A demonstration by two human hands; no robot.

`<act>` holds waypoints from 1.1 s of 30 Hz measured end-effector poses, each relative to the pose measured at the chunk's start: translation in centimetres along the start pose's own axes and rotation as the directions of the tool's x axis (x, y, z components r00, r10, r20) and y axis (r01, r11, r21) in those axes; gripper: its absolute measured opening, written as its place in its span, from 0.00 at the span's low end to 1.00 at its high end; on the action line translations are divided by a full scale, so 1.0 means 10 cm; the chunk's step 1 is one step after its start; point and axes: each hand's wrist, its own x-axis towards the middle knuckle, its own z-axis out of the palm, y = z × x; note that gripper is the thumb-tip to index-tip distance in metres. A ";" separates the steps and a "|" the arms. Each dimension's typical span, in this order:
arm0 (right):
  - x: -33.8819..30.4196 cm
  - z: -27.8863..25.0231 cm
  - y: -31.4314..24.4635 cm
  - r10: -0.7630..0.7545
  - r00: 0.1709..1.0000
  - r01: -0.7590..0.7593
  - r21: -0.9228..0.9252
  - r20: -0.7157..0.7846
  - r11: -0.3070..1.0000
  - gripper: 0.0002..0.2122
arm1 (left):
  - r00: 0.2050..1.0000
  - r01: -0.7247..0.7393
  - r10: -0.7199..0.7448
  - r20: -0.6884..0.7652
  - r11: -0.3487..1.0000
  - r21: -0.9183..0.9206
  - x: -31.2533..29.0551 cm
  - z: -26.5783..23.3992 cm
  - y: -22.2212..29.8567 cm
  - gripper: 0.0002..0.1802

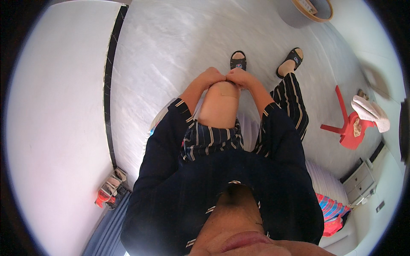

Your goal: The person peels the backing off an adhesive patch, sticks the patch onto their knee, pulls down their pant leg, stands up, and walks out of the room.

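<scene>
My left hand (212, 77) and my right hand (240, 77) meet at the front of my raised left knee, knuckles nearly touching. Both are closed, with fingers curled down on the far side of the knee. Between them shows a thin dark edge (231, 82); what it belongs to is hidden by hands and knee. Just nearer to me, a skin-coloured square adhesive patch (229, 89) lies flat on the bare leg (218, 109). The striped trouser leg (211, 138) is bunched up on the thigh. Beyond the hands, a black slipper (238, 61) is on the left foot.
My right foot wears another black slipper (294, 57) on the grey marbled floor (171, 47). A grey bin (299, 17) stands far right. A red stool (352, 132) with a pale cloth (369, 112) on it is at right, near a small drawer cabinet (358, 183). A white wall rises at left.
</scene>
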 end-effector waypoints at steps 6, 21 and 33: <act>-0.09 0.00 -0.01 0.039 0.999 -0.038 0.087 -0.014 0.995 0.08 | 0.999 -0.005 0.007 -0.046 1.000 0.029 -0.01 0.03 0.05 0.13; -0.17 0.05 0.10 -0.015 0.984 0.043 0.153 -0.179 0.987 0.09 | 0.947 -0.248 0.090 -0.308 0.816 -0.522 -0.09 0.20 -0.51 0.13; -0.73 0.14 -0.06 -0.444 0.814 0.525 0.148 -0.374 0.838 0.18 | 0.597 -0.796 0.780 -0.185 0.605 -0.017 -0.38 -0.04 -0.39 0.08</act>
